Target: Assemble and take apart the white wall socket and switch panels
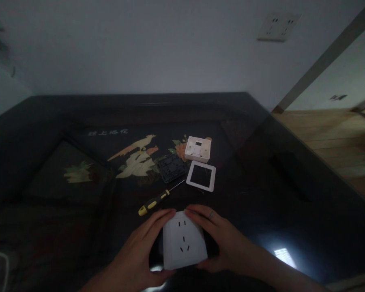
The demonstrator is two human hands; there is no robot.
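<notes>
A white wall socket (185, 240) with five slots faces up at the lower middle of the head view. My left hand (141, 247) grips its left side, fingertips on the far edge and thumb at the near edge. On the other side my right hand (223, 239), with a ring on one finger, holds it the same way. Just beyond lies a screwdriver (153, 202) with a yellow and black handle. Its tip points at a white square frame (211, 180). A black plastic plate (172, 168) and an open white mounting box (197, 149) lie farther back.
The dark glossy table (246, 202) carries inlaid bird and flower pictures and reflects light. Behind it rises a pale wall with a double socket (279, 26) at upper right. A white cable (3, 259) shows at lower left. Wooden floor (325, 138) lies to the right.
</notes>
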